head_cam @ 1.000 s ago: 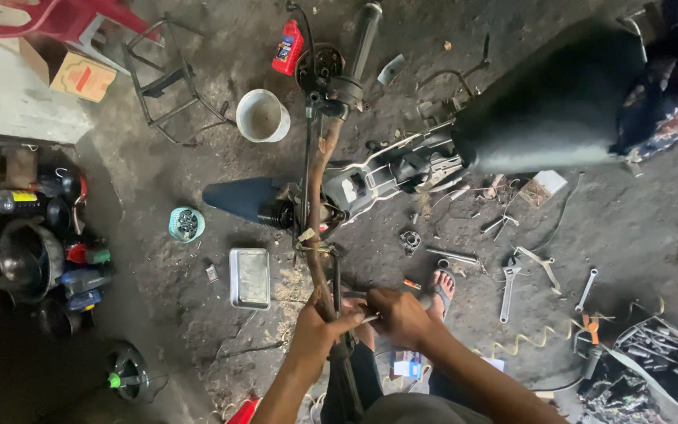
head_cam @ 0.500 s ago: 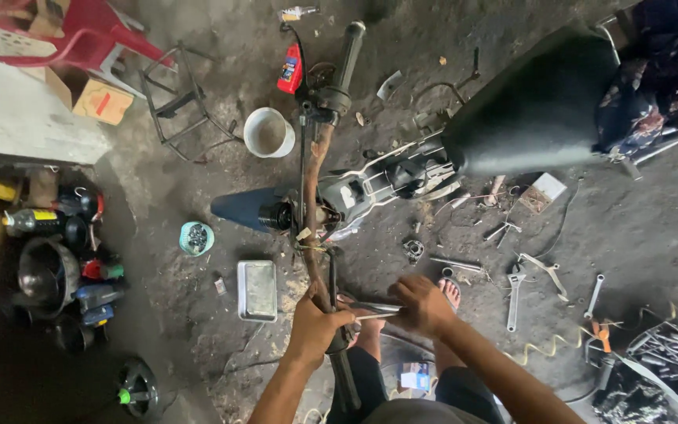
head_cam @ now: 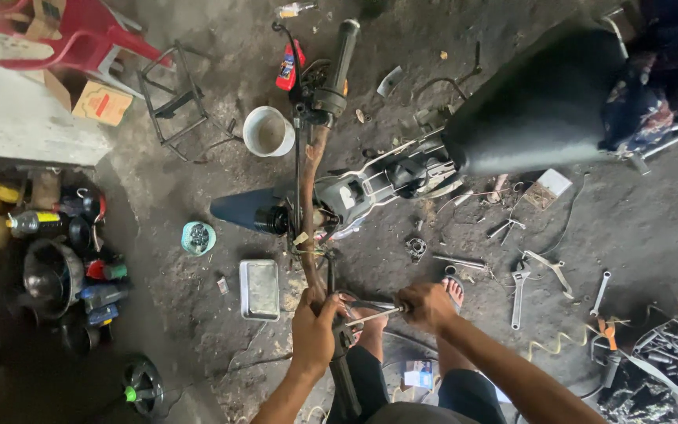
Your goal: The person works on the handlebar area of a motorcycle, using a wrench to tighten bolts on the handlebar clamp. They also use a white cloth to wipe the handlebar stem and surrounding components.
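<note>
A stripped motorcycle stands below me, its rusty handlebar (head_cam: 311, 180) running from a far black grip (head_cam: 337, 67) down to the near end. My left hand (head_cam: 313, 330) is wrapped around the near end of that handlebar. My right hand (head_cam: 427, 305) grips the handle of a thin metal tool (head_cam: 370, 316) whose tip reaches toward the bar beside my left hand. The black seat (head_cam: 535, 102) lies to the upper right. My feet in sandals (head_cam: 453, 289) rest on the dirty floor under my hands.
Wrenches (head_cam: 518, 290) and small parts lie scattered on the floor at right, beside a tool tray (head_cam: 672, 345). A metal tin (head_cam: 259, 289), a teal cup (head_cam: 198, 238) and a white bucket (head_cam: 268, 131) sit left of the bike. Bottles and cans crowd the far left; a red chair (head_cam: 80, 35) stands top left.
My view has shifted slightly, so the bike sits lower in frame. My right hand has moved a little to the right along the tool, while the left hand stays on the handlebar.
</note>
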